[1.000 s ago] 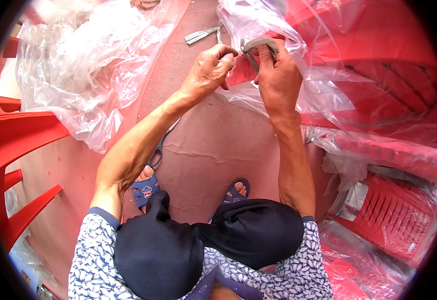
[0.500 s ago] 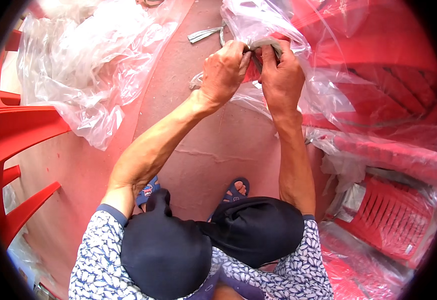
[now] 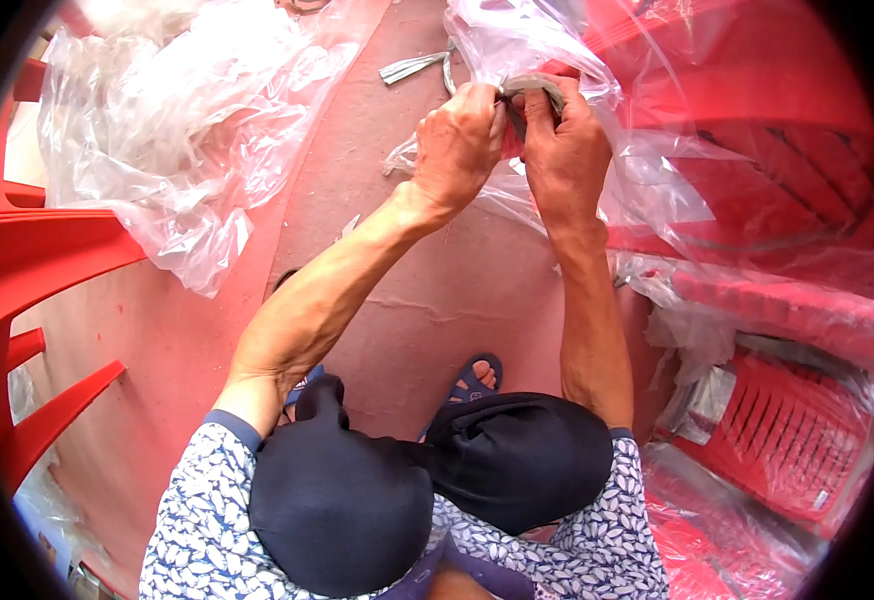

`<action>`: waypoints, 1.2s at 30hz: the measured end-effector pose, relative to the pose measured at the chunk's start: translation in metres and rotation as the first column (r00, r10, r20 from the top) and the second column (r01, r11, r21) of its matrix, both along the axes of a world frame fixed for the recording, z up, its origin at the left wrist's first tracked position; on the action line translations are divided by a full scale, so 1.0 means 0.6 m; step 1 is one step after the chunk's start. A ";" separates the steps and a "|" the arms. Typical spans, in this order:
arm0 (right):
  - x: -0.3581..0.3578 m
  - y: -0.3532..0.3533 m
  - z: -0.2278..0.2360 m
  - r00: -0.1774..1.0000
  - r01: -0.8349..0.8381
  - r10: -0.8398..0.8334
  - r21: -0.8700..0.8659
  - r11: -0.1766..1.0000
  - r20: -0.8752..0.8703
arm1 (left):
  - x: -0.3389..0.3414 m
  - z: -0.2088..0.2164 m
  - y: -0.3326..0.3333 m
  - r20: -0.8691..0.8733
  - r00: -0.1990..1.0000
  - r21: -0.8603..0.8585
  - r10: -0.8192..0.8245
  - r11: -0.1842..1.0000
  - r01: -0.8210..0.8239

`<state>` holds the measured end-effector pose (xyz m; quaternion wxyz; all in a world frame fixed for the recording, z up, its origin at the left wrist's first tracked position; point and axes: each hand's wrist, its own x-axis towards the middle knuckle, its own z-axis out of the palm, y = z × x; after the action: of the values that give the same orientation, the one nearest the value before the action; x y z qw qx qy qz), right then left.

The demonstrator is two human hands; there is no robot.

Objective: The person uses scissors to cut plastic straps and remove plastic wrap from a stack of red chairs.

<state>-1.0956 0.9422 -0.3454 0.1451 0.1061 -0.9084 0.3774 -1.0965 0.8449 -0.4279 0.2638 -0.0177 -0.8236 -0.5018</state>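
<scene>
Both my hands are close together in front of me at a gathered edge of clear plastic film (image 3: 512,38). A dull grey-green strip (image 3: 537,84) loops over the bunched film there. My left hand (image 3: 457,145) is closed, with its thumb and fingers pinching the strip. Beside it, my right hand (image 3: 567,150) grips the looped part between thumb and curled fingers. The exact crossing of the strip is partly hidden by my fingers. A loose, flattened end of strip (image 3: 412,68) sticks out left of my hands over the floor.
Red plastic chairs (image 3: 777,80) wrapped in clear film stand at the right, with a slatted red chair part (image 3: 782,430) lower down. Crumpled clear sheeting (image 3: 177,130) lies at upper left. Red chair legs (image 3: 62,265) jut in from the left. My sandalled foot (image 3: 477,378) stands below.
My left hand and forearm have shifted slightly right. My right hand stays almost in place, and both keep their hold on the strip.
</scene>
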 end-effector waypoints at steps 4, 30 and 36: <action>-0.001 0.008 0.000 0.998 -0.003 0.005 0.034 0.999 -0.057 | -0.012 0.002 0.009 -0.020 0.999 0.200 -0.032 0.979 0.035; 0.081 0.048 -0.054 0.913 -0.390 0.405 0.169 0.905 -0.059 | -0.010 -0.045 -0.020 -0.153 0.975 0.150 -0.161 0.971 0.184; 0.103 0.050 -0.073 0.904 -0.425 0.424 0.010 0.905 0.055 | -0.007 -0.049 -0.015 -0.148 0.981 0.163 -0.128 0.975 0.152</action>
<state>-1.0337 0.9720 -0.3892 0.0349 0.2929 -0.8712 0.3925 -1.1006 0.8361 -0.4573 0.2841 -0.0871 -0.7534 -0.5866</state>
